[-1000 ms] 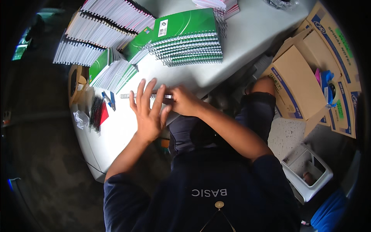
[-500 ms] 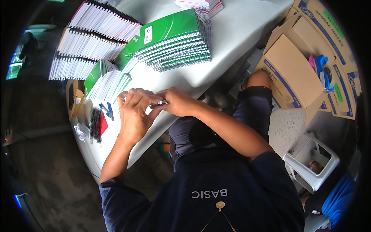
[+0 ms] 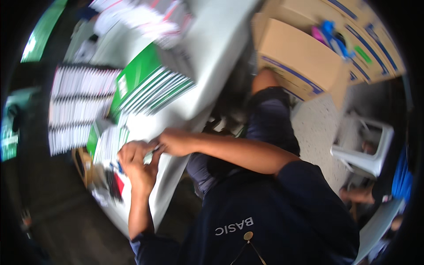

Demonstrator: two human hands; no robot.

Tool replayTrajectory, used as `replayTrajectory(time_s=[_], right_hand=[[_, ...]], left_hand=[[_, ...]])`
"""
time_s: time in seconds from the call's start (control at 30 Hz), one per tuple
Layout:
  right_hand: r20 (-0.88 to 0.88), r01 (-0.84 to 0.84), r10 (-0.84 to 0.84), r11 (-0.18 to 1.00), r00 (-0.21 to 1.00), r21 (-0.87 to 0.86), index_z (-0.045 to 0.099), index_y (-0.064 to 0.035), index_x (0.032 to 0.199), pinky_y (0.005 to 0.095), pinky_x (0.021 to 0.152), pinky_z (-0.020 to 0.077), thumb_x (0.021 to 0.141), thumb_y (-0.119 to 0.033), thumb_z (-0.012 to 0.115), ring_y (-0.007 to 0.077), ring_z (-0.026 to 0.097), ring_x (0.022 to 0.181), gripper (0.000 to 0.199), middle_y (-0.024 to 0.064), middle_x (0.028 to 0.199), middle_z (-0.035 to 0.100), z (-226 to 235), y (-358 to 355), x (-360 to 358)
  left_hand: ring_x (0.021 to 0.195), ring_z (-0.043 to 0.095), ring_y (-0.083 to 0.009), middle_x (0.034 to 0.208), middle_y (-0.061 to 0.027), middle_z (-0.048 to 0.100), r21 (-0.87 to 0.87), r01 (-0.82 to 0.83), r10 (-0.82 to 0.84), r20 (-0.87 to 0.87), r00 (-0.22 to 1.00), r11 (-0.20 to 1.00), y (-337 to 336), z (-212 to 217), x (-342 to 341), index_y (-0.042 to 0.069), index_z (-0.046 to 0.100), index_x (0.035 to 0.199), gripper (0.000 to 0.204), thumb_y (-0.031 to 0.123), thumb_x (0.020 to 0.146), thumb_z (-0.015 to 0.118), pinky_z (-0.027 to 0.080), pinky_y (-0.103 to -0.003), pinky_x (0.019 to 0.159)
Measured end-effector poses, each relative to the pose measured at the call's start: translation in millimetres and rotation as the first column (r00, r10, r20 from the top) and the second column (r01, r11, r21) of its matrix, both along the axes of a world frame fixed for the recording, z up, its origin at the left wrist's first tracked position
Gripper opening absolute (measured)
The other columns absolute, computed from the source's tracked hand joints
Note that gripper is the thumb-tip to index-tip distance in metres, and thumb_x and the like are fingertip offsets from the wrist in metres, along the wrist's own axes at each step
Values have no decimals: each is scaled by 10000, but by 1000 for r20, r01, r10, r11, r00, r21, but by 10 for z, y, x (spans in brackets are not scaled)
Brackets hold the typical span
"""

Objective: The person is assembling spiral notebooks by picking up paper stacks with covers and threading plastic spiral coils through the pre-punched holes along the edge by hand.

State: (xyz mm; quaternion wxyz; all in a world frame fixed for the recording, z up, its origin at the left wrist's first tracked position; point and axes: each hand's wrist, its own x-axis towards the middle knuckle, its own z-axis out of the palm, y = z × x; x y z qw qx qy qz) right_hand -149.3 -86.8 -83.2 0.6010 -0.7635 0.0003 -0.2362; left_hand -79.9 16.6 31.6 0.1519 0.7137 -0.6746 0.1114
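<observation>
Over the table's near edge, my left hand (image 3: 137, 161) and my right hand (image 3: 176, 142) meet, with their fingers curled and pinching at the same spot. A small dark thing (image 3: 153, 151) shows between the fingertips, too blurred and covered to name. Just beyond my hands stands a stack of green spiral notebooks (image 3: 157, 90). Left of it are a smaller group of green-covered notebooks (image 3: 108, 143) and tall rows of bound notebooks (image 3: 81, 106) with their white page edges showing. Dark wire coils (image 3: 112, 183) lie beside my left hand, next to a red piece (image 3: 119, 184).
The white table (image 3: 216, 53) runs from far right to near left, with more blurred paper stacks (image 3: 154, 17) at its far end. Open cardboard boxes (image 3: 304, 55) stand at the right, holding blue things (image 3: 331, 37). A white plastic stool (image 3: 364, 145) and another person's leg (image 3: 360, 195) are further right.
The whole view has swung and blurred, so the table, stacks and boxes sit differently in the picture. My hands stay together, pinching at the same small thing.
</observation>
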Motion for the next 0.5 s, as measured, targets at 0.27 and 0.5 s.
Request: replayTrajectory(time_s=[0.27, 0.5], right_hand=[[476, 32, -381, 806, 793, 592, 481, -4, 1112, 305, 872, 403, 906, -162, 570, 160, 510, 988, 274, 96, 1036, 524, 651, -5, -343], [449, 853, -817, 484, 361, 195, 397, 22, 1270, 407, 990, 282, 879, -209, 541, 312, 424, 1139, 476, 183, 1244, 459, 808, -594, -413]], left_hand=[[1107, 469, -254, 1233, -160, 451, -590, -519, -158, -740, 654, 618, -193, -184, -345, -39, 414, 1243, 477, 236, 898, 595, 380, -400, 967], [950, 556, -161, 1084, -132, 600, -824, -343, -262, -490, 831, 451, -845, 221, -116, -70, 550, 1125, 299, 153, 927, 553, 441, -303, 864]])
